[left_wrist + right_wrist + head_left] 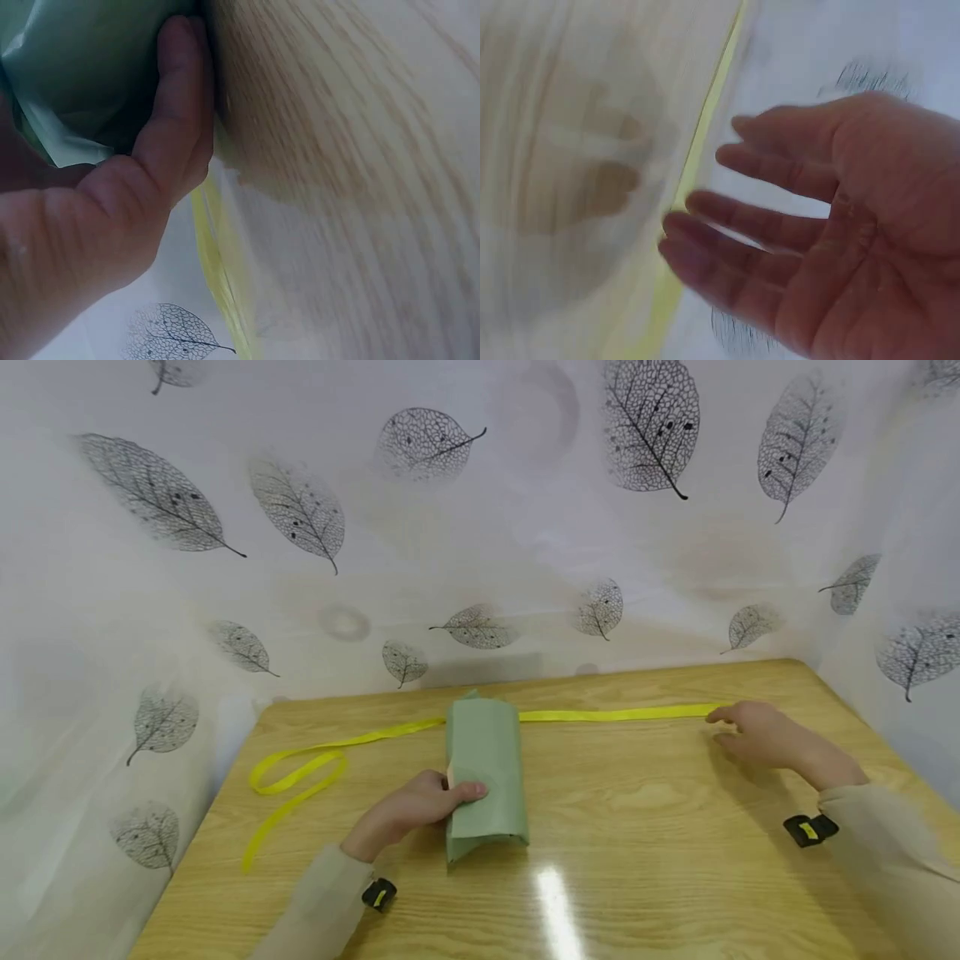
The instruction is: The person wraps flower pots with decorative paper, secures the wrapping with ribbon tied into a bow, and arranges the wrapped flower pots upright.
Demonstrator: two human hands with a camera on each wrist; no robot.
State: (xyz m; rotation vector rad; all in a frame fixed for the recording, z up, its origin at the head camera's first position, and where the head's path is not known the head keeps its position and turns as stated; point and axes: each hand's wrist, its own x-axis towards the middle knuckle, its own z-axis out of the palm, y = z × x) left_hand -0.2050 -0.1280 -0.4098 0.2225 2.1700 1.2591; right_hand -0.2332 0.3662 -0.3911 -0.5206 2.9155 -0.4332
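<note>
Left of the tabletop's (637,835) middle, the head view shows us a pale green paper-wrapped parcel (491,752). The left hand (412,804) pinches its left side, thumb laid on top. A yellow ribbon (615,715) stretches along the far edge, hidden where the parcel's far part covers it; toward the left edge it curls into a loose loop, while toward the far right corner it lies nearly straight up to the right hand (761,735). We cannot tell whether the parcel rests on the ribbon or hangs just above it.

From the left wrist, we see fingers curled against the parcel, close to the tabletop, the ribbon beyond them. We judge that a hard squeeze could crease it, and a sideways shift could drag the ribbon crooked.

From the right wrist, we find that hand's fingers spread, pinching nothing, the ribbon just beside the fingertips; contact is unclear. With that end ungripped, a tug from the looped side could slide the ribbon away.
</note>
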